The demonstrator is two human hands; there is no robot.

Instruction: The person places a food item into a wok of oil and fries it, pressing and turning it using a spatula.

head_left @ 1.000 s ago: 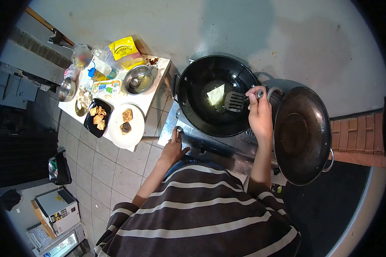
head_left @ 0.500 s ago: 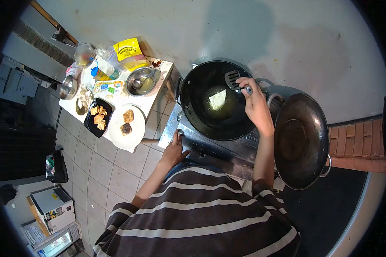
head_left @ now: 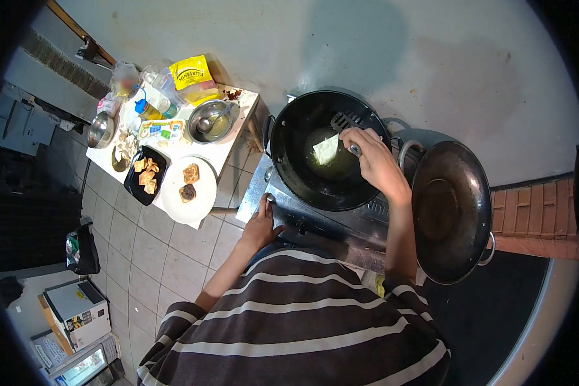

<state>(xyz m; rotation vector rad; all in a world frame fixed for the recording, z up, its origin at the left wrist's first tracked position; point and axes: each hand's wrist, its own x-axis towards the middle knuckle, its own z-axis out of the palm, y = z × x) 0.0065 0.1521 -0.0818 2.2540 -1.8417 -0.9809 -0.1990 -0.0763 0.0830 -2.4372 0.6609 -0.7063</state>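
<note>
A black wok (head_left: 302,177) stands on the metal stove (head_left: 289,219). In the oil at its bottom lies a pale, folded square piece of food (head_left: 326,150). My right hand (head_left: 376,159) is closed on the handle of a slotted spatula (head_left: 342,121), whose head is over the wok just beyond the food. At the stove's front left edge, my left hand (head_left: 259,225) rests with its fingers on a small knob (head_left: 269,199); thumb and fingers are apart from each other.
A second wok (head_left: 452,209) stands to the right. On the left table are a white plate (head_left: 190,209) with two browned pieces, a black dish (head_left: 134,188) of fried pieces, a metal bowl (head_left: 196,116) with a ladle and a yellow pouch (head_left: 190,72).
The spatula went from the food's right side to the wok's far side, then slightly left and nearer the food. My left hand has stayed at the knob.
</note>
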